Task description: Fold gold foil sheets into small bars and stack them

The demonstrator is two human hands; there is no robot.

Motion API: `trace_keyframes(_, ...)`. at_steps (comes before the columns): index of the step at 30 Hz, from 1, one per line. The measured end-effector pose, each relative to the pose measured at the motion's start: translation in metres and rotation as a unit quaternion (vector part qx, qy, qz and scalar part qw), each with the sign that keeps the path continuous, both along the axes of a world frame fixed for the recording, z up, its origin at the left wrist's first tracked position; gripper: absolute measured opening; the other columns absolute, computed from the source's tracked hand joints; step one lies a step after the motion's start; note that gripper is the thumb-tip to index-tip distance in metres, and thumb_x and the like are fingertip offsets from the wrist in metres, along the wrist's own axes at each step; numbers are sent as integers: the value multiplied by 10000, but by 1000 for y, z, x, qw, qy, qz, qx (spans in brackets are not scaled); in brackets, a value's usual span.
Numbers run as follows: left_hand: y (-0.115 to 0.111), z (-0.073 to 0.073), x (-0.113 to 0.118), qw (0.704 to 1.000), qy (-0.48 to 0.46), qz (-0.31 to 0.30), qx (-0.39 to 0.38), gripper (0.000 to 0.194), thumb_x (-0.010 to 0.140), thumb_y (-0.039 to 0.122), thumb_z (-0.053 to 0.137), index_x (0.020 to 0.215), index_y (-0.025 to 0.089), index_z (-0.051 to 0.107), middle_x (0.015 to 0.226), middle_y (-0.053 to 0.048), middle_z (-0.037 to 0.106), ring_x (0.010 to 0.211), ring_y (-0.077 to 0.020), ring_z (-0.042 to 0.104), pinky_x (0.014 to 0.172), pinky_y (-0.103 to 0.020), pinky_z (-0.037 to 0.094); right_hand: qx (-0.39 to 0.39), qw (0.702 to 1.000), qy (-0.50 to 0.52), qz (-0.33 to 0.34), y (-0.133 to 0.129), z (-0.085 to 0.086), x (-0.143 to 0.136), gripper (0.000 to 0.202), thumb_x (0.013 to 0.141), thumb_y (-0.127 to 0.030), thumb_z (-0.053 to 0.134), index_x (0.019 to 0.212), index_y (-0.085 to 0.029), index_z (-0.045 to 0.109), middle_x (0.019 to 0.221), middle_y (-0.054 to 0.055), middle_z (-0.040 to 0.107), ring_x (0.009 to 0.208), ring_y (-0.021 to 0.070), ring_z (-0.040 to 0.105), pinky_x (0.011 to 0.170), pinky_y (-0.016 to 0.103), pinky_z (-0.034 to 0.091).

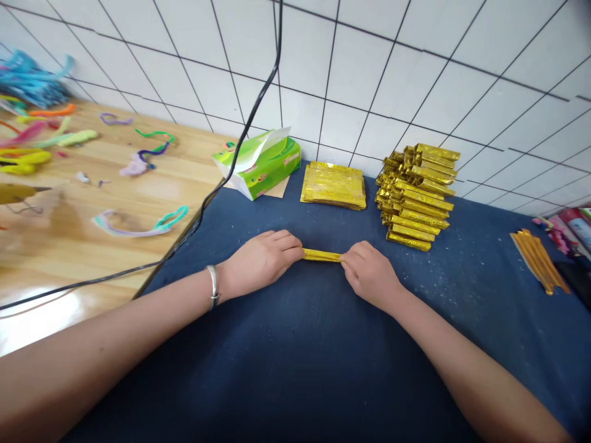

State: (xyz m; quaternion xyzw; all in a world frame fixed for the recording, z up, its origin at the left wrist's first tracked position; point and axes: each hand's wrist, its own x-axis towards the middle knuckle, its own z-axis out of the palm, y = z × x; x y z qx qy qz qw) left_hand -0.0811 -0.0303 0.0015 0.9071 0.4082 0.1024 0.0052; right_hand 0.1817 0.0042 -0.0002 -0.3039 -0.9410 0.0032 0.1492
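A narrow strip of folded gold foil paper (pixel 322 255) lies level between my hands, just over the dark blue cloth (pixel 295 357). My left hand (pixel 268 261), with a silver bangle at the wrist, pinches its left end. At the other end, the fingers of my right hand (pixel 369 271) are closed on the strip. Both ends are hidden under the fingers. Beyond my hands sits a flat stack of gold foil sheets (pixel 333 184). To its right is a tall pile of folded gold foil strips (pixel 418 197).
A green tissue box (pixel 272 163) stands by the tiled wall. A black cable (pixel 258 101) hangs down across the left side. Colourful pipe cleaners (pixel 32 80) and a yellow glue gun (pixel 18 194) lie on the wooden table (pixel 138 258). More gold strips (pixel 538 261) rest at far right.
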Motion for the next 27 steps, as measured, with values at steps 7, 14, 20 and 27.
trace_keyframes(7, 9, -6, 5, 995, -74, 60, -28, 213, 924, 200, 380, 969, 168, 585, 896, -56, 589, 863, -169, 519, 796, -306, 424, -56, 993, 64, -79, 6, -7, -4, 172, 863, -161, 436, 844, -174, 606, 784, 52, 570, 772, 173, 496, 736, 316, 383)
trace_keyframes(14, 12, -11, 4, 991, -118, 62, -31, 220, 934, 252, 375, 964, 162, 574, 884, -52, 597, 856, -168, 529, 797, -313, 420, -2, 995, 56, -83, 2, -8, -4, 191, 902, -206, 429, 883, -178, 617, 782, 52, 582, 785, 181, 496, 733, 325, 356)
trace_keyframes(20, 11, -10, 1, 993, -103, 46, -39, 233, 938, 262, 375, 970, 172, 588, 893, -49, 596, 860, -166, 523, 805, -311, 412, 19, 997, 44, -54, -4, -6, -1, 155, 899, -219, 471, 913, -171, 617, 865, 63, 609, 872, 196, 498, 781, 347, 347)
trace_keyframes(27, 6, -6, -2, 997, -80, 16, -16, 271, 944, 278, 369, 986, 176, 616, 908, -62, 597, 879, -165, 520, 811, -309, 407, 10, 999, 39, -17, -4, -8, 5, 151, 900, -203, 481, 921, -184, 629, 876, 52, 642, 824, 174, 514, 742, 334, 340)
